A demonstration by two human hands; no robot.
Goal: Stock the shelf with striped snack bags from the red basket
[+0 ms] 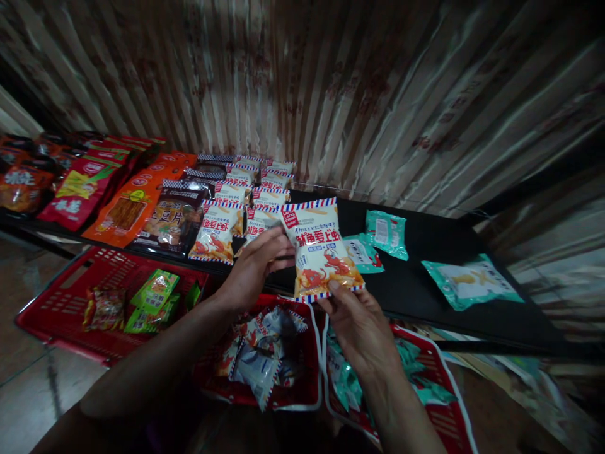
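We are holding a white snack bag (319, 249) just over the black shelf (435, 252), left hand (253, 268) pinching its side, right hand (359, 325) pinching its bottom edge (both firmly closed). We are judging it best kept flat and square beside the white row (236, 208).

Dim light, striped drape backdrop (378, 94), black shelf (425, 239), tiled floor (28, 391)

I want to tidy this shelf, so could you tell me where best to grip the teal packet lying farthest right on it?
Probably pinch the near long edge of the teal packet, coming from above and in front: it lies flat with space around it, and its sealed edges look thinner than its puffed middle.
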